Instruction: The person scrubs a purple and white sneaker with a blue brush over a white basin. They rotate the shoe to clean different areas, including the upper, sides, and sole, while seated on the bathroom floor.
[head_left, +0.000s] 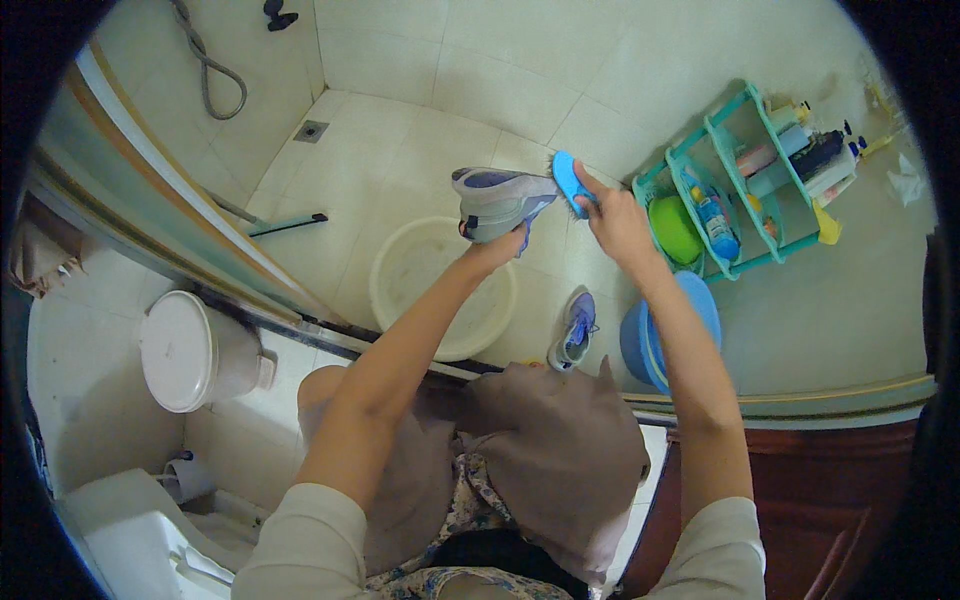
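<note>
My left hand (501, 247) grips a grey and purple sneaker (499, 201) from below, holding it up over the rim area of a cream plastic basin (381, 300). In my right hand (619, 221) is a blue scrubbing brush (570, 182). Its bristles face the sneaker and meet or nearly meet one end of it. Some liquid seems to lie in the basin, though its depth is hard to tell. The matching sneaker (576, 330) rests on the tiled floor, right of the basin and before my knees.
A teal shelf rack (724, 172) with bottles and a green bowl (675, 229) leans into view at right. Below it stands a blue bucket (636, 345). At left are a squeegee (289, 223), a sliding-door track (330, 337) and a lidded white bin (180, 352). A floor drain (311, 132) lies farther back.
</note>
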